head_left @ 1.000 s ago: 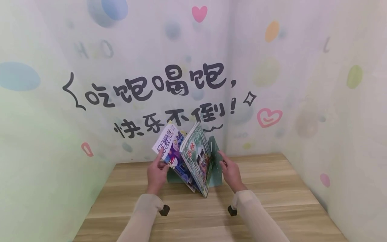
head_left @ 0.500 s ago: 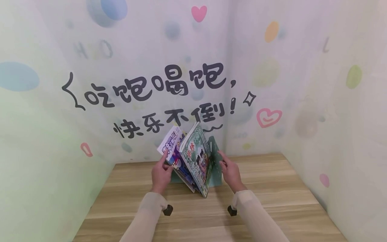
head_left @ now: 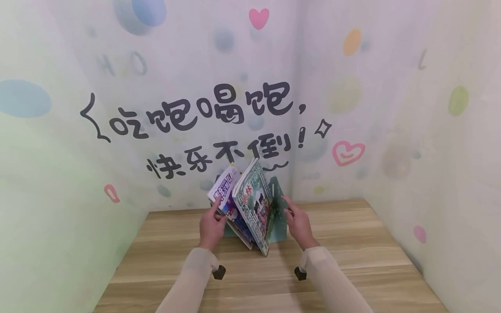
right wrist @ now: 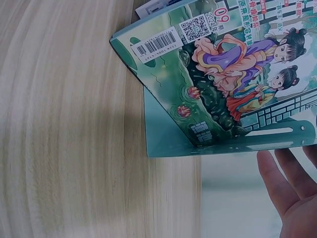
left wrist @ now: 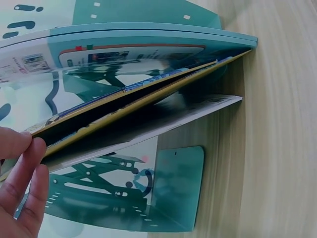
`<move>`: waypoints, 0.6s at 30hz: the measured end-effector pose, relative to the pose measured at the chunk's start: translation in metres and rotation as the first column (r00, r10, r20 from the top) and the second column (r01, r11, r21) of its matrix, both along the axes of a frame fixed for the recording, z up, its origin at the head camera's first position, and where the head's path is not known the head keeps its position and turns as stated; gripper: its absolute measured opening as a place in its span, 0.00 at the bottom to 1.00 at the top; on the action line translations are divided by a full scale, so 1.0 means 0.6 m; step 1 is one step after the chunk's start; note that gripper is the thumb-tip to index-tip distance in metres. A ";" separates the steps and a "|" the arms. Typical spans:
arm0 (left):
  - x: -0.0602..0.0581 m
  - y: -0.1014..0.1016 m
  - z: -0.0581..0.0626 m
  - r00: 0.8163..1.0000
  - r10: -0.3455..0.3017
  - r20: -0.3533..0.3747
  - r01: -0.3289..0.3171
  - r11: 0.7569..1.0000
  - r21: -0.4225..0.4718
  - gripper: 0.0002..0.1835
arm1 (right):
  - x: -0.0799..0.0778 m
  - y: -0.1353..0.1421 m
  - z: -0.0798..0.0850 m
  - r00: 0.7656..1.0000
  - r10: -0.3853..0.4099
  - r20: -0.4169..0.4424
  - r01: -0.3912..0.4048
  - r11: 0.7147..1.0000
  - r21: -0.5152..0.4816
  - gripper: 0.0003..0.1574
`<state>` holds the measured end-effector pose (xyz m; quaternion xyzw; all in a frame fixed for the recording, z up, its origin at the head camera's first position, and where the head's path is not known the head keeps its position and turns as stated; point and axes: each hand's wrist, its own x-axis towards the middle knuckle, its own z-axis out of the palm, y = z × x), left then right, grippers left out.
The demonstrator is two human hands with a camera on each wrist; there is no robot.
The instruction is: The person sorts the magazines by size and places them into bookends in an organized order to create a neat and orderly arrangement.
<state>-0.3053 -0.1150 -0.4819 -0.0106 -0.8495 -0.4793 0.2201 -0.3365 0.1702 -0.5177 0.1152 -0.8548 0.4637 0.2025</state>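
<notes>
In the head view, my left hand (head_left: 212, 227) pinches the edges of a purple-and-white magazine (head_left: 225, 187) and others behind it, which lean left. The left wrist view shows its fingertips (left wrist: 34, 148) at the edges of fanned-out magazines (left wrist: 133, 106). A green-covered magazine (head_left: 256, 204) stands tilted to the right of these, its cover with two drawn figures showing. All stand in a green metal bookend (left wrist: 181, 188) with a scissor-like base. My right hand (head_left: 300, 222) touches the outer side of the bookend's right plate (right wrist: 292, 130) with its fingertips; the thumb is not clear.
The bookend stands on a wood-grain table (head_left: 336, 278) near its back edge. Behind and beside it hang pale printed walls (head_left: 188, 52) with black lettering and coloured shapes. A dark wrist strap piece (head_left: 220, 272) shows under the left sleeve.
My left hand has moved right, bringing the purple-and-white magazine closer to the green-covered one and lower at its top. The right hand and the green-covered magazine have stayed put.
</notes>
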 end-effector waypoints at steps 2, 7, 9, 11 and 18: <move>-0.002 0.002 -0.005 1.000 -0.008 -0.005 0.008 1.000 -0.005 0.44 | 0.000 0.000 0.000 1.000 0.000 -0.001 0.000 1.000 -0.001 0.30; -0.001 0.009 -0.014 1.000 -0.021 0.002 0.021 1.000 0.000 0.44 | 0.002 0.000 0.001 1.000 0.007 0.002 -0.007 1.000 -0.017 0.30; 0.000 0.012 -0.017 1.000 -0.020 0.011 0.020 1.000 -0.004 0.44 | 0.003 -0.001 0.002 1.000 0.011 0.003 -0.011 1.000 -0.017 0.30; -0.001 0.015 -0.021 1.000 -0.016 0.005 0.016 1.000 -0.013 0.45 | 0.003 -0.002 0.002 1.000 0.010 0.007 -0.010 1.000 -0.013 0.30; -0.002 0.020 -0.023 0.999 -0.012 -0.043 0.011 1.000 -0.009 0.47 | 0.003 -0.001 0.002 1.000 0.003 0.000 -0.003 1.000 -0.014 0.30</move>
